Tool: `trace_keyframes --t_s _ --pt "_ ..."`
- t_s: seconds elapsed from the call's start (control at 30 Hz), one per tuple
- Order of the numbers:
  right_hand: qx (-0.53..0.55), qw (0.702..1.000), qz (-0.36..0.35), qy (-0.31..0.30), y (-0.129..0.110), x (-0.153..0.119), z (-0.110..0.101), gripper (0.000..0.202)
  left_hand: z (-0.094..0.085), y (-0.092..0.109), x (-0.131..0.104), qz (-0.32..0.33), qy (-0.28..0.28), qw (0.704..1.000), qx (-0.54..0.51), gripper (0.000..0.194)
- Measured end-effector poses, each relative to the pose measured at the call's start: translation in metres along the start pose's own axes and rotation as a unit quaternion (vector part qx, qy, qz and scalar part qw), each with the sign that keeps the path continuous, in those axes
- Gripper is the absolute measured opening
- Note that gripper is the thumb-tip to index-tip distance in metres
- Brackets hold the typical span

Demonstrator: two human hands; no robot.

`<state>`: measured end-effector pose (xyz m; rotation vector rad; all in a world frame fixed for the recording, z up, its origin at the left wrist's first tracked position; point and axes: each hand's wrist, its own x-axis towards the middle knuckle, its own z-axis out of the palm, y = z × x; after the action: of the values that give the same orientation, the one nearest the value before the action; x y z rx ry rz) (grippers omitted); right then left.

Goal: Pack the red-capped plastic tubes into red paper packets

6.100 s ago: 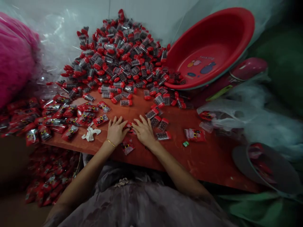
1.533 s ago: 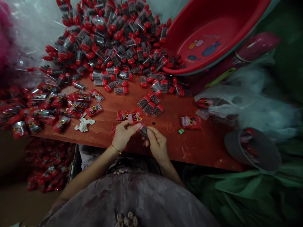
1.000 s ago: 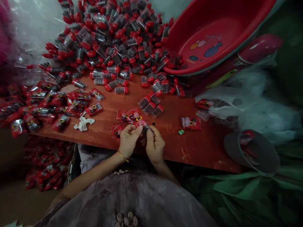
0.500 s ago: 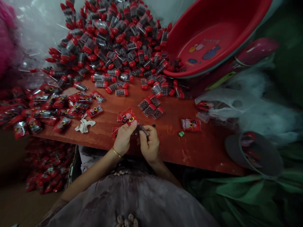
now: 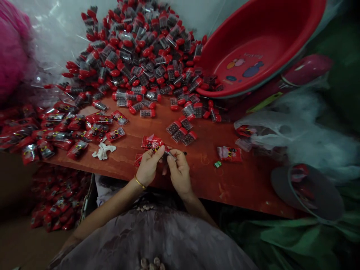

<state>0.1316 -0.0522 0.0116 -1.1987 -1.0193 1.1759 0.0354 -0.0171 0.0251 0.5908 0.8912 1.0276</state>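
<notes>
My left hand is closed on a small red printed packet, the thumb pressing on it. My right hand pinches a small clear container with dark contents, at the packet's open side. How far the container sits inside the packet is hidden by my fingers. Flat red packets lie on the table just behind and beside my left hand. Beyond my hands, several red-capped clear containers with dark pellets stand grouped together.
A large heap of red-capped containers fills the back, beside a tilted red basin. Filled packets pile up at left, near a crumpled white scrap. At right are a green sachet, clear plastic bags and a grey bin.
The view has shifted slightly, so the table appears a little further right and lower. My fingers have moved slightly, and less of the clear container shows between my hands.
</notes>
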Motion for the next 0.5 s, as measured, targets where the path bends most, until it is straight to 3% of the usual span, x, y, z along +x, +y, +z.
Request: trace_keyframes --t_s 0.17,0.27,0.4,0.5 --pt "-0.055 0.998 -0.016 -0.025 0.005 -0.001 -0.009 0.017 -0.002 -0.002 0.003 -0.027 0.043 0.999 -0.016 0.042" --pt "-0.056 0.998 0.000 -0.031 0.004 0.004 -0.009 0.016 -0.007 -0.005 0.001 -0.027 0.034 0.999 -0.027 0.041" --pt "-0.029 0.998 0.045 -0.041 0.006 0.016 0.004 0.022 -0.014 -0.002 -0.005 -0.042 0.019 0.998 -0.041 0.040" --pt "-0.047 0.997 0.045 -0.028 0.014 0.028 0.017 0.027 -0.020 0.001 -0.006 -0.096 0.030 0.993 -0.055 0.038"
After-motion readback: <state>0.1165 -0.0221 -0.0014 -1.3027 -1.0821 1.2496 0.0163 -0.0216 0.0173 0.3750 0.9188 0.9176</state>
